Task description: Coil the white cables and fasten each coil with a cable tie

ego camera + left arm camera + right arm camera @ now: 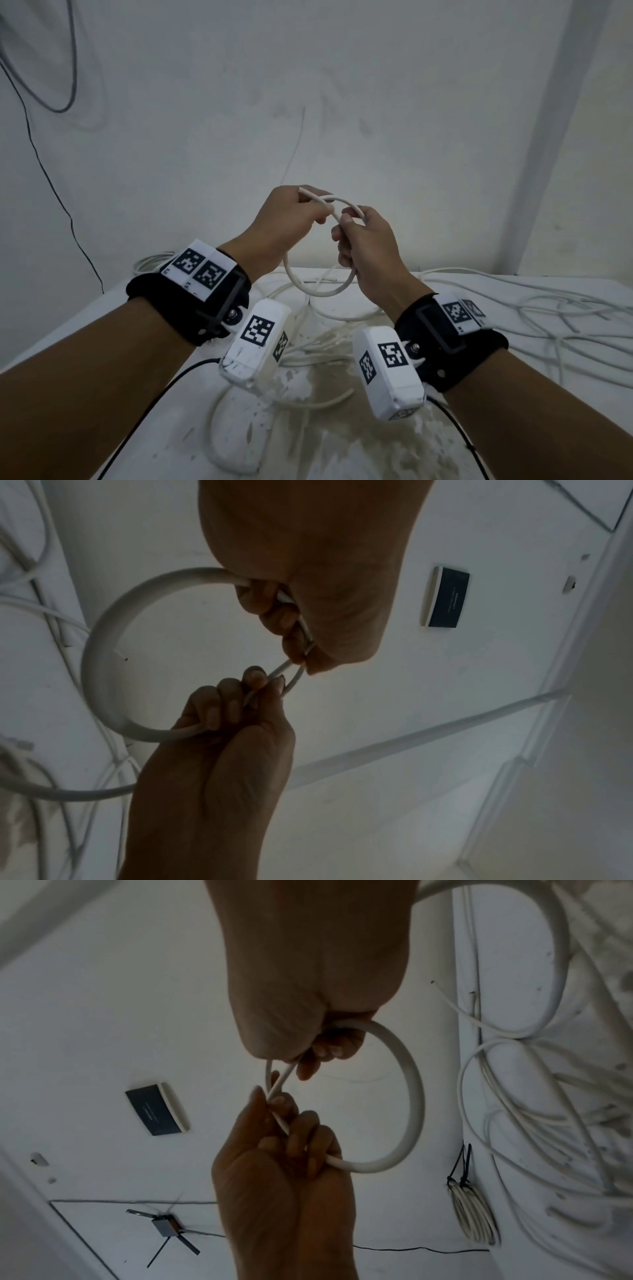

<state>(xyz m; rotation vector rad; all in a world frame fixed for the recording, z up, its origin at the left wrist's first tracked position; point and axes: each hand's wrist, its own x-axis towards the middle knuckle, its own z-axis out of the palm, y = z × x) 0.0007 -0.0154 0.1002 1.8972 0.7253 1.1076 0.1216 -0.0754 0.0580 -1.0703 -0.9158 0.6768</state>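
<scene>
Above the table I hold a white cable (pixel 318 291) bent into one round loop. My left hand (pixel 308 214) pinches the loop's top where the strands cross, and the cut end (pixel 303 190) sticks out past its thumb. My right hand (pixel 346 236) grips the loop's right side, and the rest of the cable trails from it down to the table. In the left wrist view the loop (pixel 99 656) hangs left of my left hand (pixel 284 620). In the right wrist view the loop (pixel 414 1096) curves right of my right hand (pixel 322 1047).
Several loose white cables (pixel 548 308) sprawl over the white, stained table (pixel 342 445). A coiled bundle (pixel 472 1213) with black cable ties (pixel 460 1164) lies at the table's back left edge (pixel 150 263). A white wall stands close behind. Thin black wires (pixel 51 178) hang on it at left.
</scene>
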